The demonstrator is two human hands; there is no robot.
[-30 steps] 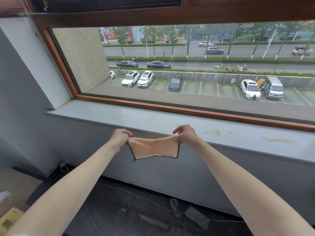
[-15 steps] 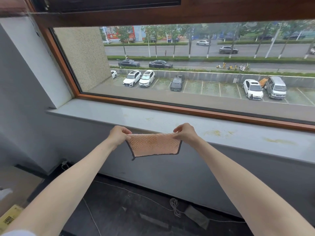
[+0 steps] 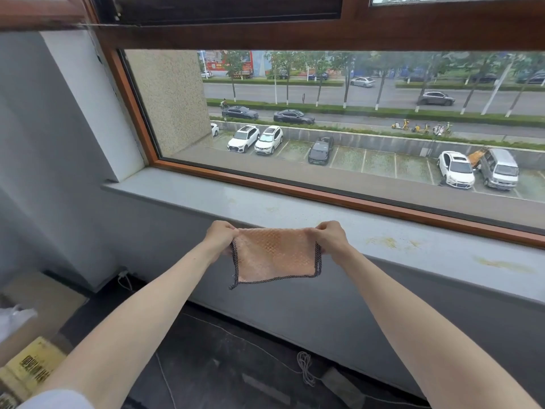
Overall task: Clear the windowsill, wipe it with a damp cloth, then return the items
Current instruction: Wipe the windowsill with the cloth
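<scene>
One windowsill [image 3: 442, 255] runs just beyond both hands. The cloth [image 3: 275, 256] hangs spread between the hands, in the air in front of the sill's front edge. The left hand [image 3: 219, 239] and the right hand [image 3: 330, 239] each pinch one upper corner with curled fingers. Yellowish stains [image 3: 389, 242] lie on the sill, right of the right hand. Step judged: wiping, not yet begun. Next move: lay the cloth on the sill, press it flat, stroke toward the stains.
</scene>
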